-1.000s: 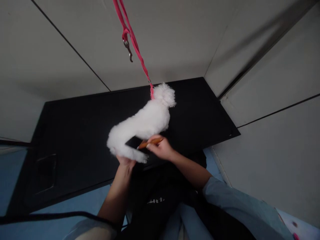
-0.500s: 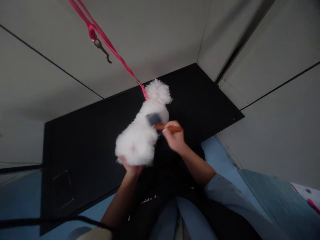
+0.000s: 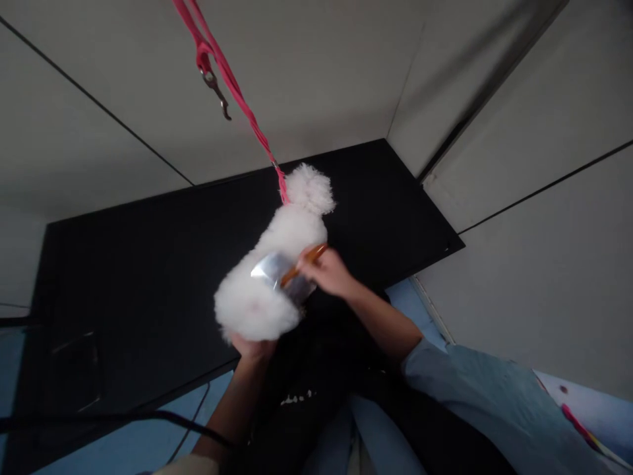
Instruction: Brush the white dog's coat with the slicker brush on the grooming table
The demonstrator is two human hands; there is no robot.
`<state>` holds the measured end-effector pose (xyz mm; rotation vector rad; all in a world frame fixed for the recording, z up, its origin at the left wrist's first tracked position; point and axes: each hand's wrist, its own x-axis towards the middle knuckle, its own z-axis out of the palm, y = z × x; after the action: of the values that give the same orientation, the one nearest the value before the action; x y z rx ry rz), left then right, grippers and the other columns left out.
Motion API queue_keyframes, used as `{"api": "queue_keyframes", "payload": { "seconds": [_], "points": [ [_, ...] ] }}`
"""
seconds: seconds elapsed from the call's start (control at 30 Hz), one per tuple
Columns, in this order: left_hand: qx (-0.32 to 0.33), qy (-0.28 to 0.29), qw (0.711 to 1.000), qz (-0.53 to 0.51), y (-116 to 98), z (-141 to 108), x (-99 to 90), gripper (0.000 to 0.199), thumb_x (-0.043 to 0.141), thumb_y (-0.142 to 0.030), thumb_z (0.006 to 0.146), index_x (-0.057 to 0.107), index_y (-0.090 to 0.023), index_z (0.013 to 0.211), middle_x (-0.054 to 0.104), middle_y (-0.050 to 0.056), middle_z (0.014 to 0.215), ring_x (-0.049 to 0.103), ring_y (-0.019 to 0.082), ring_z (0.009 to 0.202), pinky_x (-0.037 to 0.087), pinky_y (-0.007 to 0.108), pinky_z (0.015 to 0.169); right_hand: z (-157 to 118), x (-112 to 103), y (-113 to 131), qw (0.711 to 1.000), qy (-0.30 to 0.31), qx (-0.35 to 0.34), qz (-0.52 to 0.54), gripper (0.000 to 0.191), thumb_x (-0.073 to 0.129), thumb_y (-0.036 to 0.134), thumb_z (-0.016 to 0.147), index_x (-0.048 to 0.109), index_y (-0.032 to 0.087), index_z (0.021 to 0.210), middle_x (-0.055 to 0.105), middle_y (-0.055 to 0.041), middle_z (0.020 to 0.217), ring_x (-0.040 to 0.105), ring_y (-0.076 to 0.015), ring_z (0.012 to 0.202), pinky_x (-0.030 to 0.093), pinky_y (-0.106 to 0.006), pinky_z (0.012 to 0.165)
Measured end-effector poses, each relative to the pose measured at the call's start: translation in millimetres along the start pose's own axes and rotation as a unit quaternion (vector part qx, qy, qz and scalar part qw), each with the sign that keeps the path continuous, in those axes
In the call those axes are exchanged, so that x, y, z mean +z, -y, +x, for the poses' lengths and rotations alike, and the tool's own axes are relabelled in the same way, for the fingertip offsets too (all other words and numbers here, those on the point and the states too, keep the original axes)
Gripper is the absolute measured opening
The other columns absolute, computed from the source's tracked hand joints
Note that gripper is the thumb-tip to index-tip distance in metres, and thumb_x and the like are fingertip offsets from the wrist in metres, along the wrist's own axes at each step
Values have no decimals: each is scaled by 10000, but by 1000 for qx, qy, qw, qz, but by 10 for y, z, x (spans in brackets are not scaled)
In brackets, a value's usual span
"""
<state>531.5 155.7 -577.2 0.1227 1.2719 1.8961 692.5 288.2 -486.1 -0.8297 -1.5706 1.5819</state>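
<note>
Fluffy white dog [image 3: 270, 270] is round-bodied; right hand [image 3: 324, 269] grips a brush [image 3: 283, 276], left hand [image 3: 254, 346] half-open beneath its rump.

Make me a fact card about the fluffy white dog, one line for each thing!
Animal: white dog, face not visible
Place: black table
Right hand: holds the brush by its orange-brown handle, over the dog's back
Left hand: at the dog's rump, partly hidden
Leash: pink, reaches the neck
Clip: metal, dangling, nothing hooked
</note>
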Motion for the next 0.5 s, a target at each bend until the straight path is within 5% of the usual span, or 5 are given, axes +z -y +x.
{"api": "queue_keyframes", "payload": {
  "seconds": [0.1, 0.23, 0.27, 0.4, 0.5],
  "points": [
    [63, -51, 996, -23, -1, -55, 78, 394, 659, -556, 783, 773, -289, 1049, 728, -22, 1280, 507, 277, 1405, 471, 365, 1134, 131, -184, -6, 973, -213, -43, -72, 226, 657, 430, 828, 599, 211, 839, 632, -15, 827, 609, -167, 778, 510, -304, 767],
    [59, -81, 995, -26, 35, -57, 115, 418, 631, -522, 795, 767, -292, 1118, 694, -36, 1352, 447, 292, 1457, 374, 421, 1219, 175, -230, -75, 996, 84, -31, -27, 272, 705, 465, 794, 634, 206, 834, 638, -6, 776, 609, -159, 719, 511, -285, 692],
    [54, -93, 994, -28, 41, -51, 118, 414, 632, -509, 785, 766, -293, 1111, 690, -40, 1358, 430, 293, 1469, 354, 432, 1231, 201, -242, -105, 996, 92, -5, -15, 304, 680, 498, 804, 624, 200, 814, 622, -4, 736, 588, -153, 676, 498, -282, 648],
    [22, -129, 991, -34, 55, -34, 113, 463, 626, -565, 735, 759, -275, 1071, 664, -8, 1400, 384, 325, 1497, 317, 479, 1247, 303, -295, -187, 984, -164, 5, -72, 322, 641, 514, 810, 589, 197, 824, 608, -6, 749, 560, -146, 685, 482, -278, 660],
    [12, -142, 990, 2, 66, -16, 73, 512, 629, -602, 729, 727, -271, 1106, 627, 9, 1446, 408, 338, 1480, 328, 493, 1241, 256, -222, -200, 996, -74, -8, -45, 308, 655, 503, 793, 614, 207, 863, 632, -7, 781, 584, -146, 695, 501, -279, 673]
  ]
}}
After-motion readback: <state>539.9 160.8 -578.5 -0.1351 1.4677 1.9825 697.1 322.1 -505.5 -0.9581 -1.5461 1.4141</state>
